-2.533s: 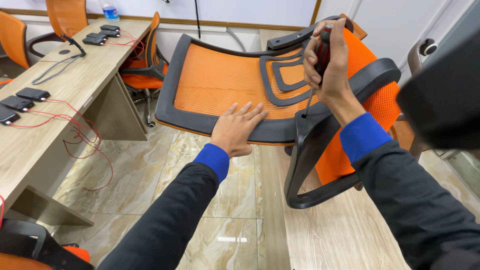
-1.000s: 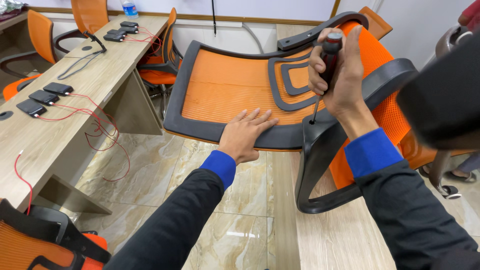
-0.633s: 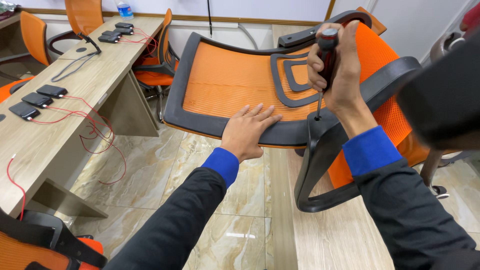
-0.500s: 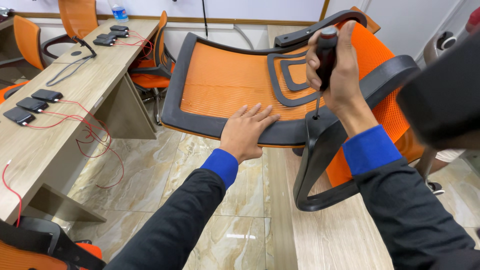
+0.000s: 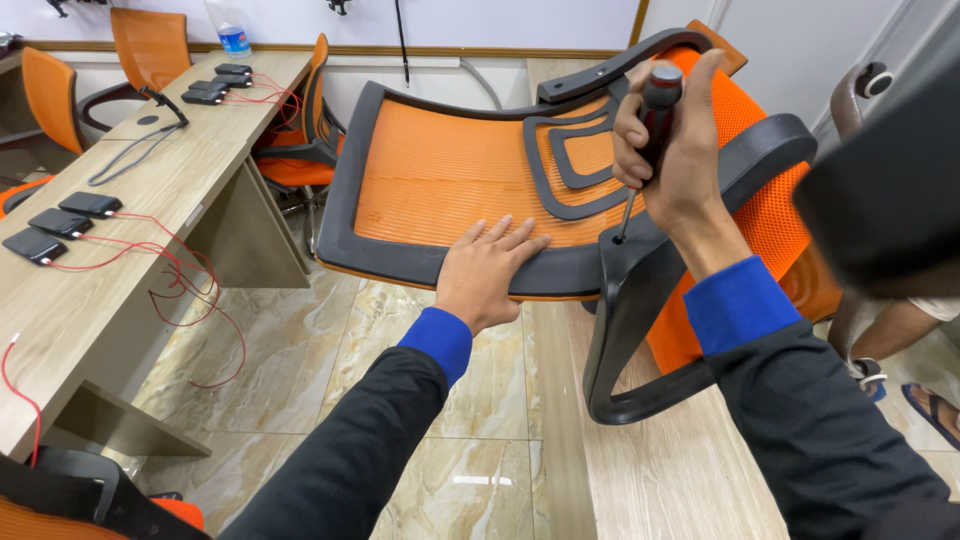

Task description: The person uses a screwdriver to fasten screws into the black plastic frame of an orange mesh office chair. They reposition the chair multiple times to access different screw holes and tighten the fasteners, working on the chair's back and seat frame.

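Head view, hands (image 5: 490, 270) on ribbed orange mesh backrest (image 5: 450, 185), possibly metal-shafted screwdriver (image 5: 645, 130)

Chair backrest (image 5: 450, 190) lying across edge of right-hand table (image 5: 660, 470), overhanging floor (image 5: 330, 390). Left hand (image 5: 485, 270) flat on backrest's near frame. Right hand (image 5: 675, 150) to its right, around screwdriver (image 5: 645, 130), tip down on armrest bracket (image 5: 650, 300). Long desk (image 5: 110, 220) at left, power banks (image 5: 60, 220) on it, bottle (image 5: 232, 35) at far end. Chairs (image 5: 300, 130) behind desk.
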